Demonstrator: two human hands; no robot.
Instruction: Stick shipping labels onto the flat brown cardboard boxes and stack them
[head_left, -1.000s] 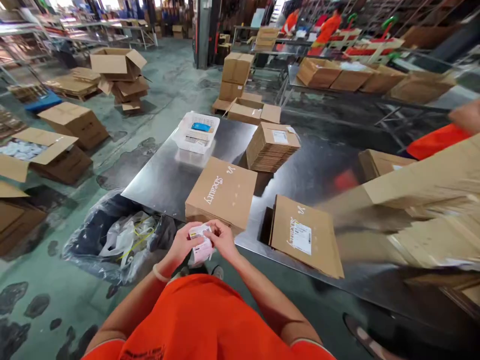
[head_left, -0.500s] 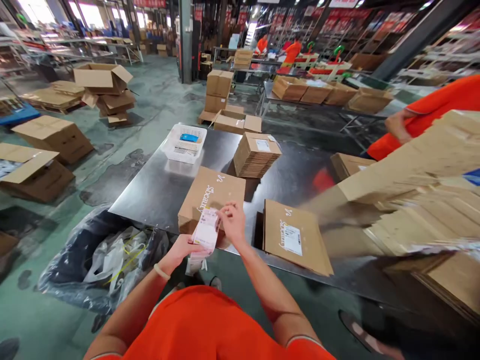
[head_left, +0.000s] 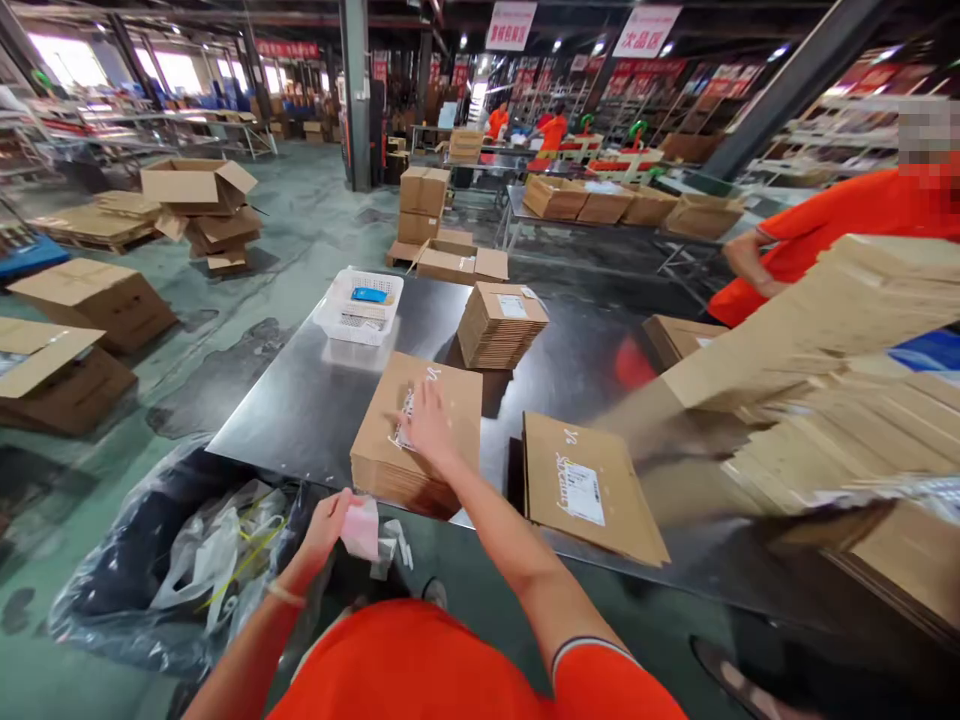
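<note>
My left hand [head_left: 330, 525] pinches a strip of shipping labels [head_left: 363, 530], pink on the side I see, just off the table's front edge; the strip hangs down. Fingers stretched, my right hand [head_left: 426, 418] lies on a white label [head_left: 405, 425] on top of a stack of flat cardboard boxes [head_left: 375, 440]. Part of that label is hidden beneath the hand. To the right lies a second, lower stack of flat boxes [head_left: 600, 480], with a label on its top one. Behind stands a smaller, tall stack of flat boxes [head_left: 499, 335], also labelled.
On the metal table [head_left: 262, 400], a white plastic basket [head_left: 358, 330] holds a blue item. A lined bin [head_left: 127, 600] of plastic scraps stands at the front left. At right, a co-worker in orange [head_left: 840, 225] stands behind piled flat cardboard [head_left: 810, 320].
My left hand has drawn the label strip down and left, away from the stack. My right hand has moved forward and left onto the top box, where a label now lies.
</note>
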